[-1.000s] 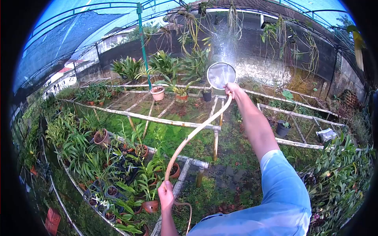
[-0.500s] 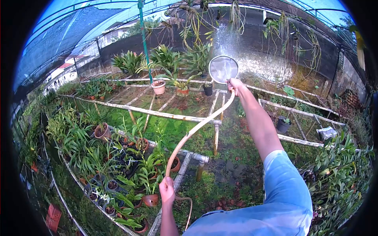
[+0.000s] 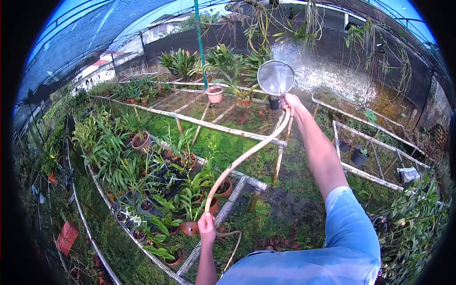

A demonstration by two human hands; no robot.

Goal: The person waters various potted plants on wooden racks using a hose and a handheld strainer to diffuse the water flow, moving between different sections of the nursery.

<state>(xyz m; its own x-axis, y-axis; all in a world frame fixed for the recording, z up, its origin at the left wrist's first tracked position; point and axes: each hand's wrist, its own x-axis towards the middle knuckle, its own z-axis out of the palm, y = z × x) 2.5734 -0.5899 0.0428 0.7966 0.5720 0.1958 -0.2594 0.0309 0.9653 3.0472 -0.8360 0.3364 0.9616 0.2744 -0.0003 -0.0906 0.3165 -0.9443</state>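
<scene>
My right hand (image 3: 290,103) stretches forward, closed around the front end of a pale hose (image 3: 232,166) and the grip of a round mesh strainer (image 3: 275,77). Water streams up against the mesh and sprays out beyond it toward the dark back wall. How the strainer joins the hose is hidden by my fingers. Lower down, my left hand (image 3: 206,225) is wrapped round the same hose, which curves up between both hands. Below the left hand the hose loops behind my wrist.
Potted plants fill a rack (image 3: 192,259) at lower left. A pink pot (image 3: 215,94) sits on a farther rack by a green post (image 3: 201,52). Hanging plants (image 3: 259,26) trail from above. On the right are a low frame (image 3: 370,176), a black pot (image 3: 360,156) and dense foliage (image 3: 415,228).
The view has turned slightly left, so the surroundings sit farther right in the picture. Both hands keep their hold on the hose, and water still sprays through the strainer.
</scene>
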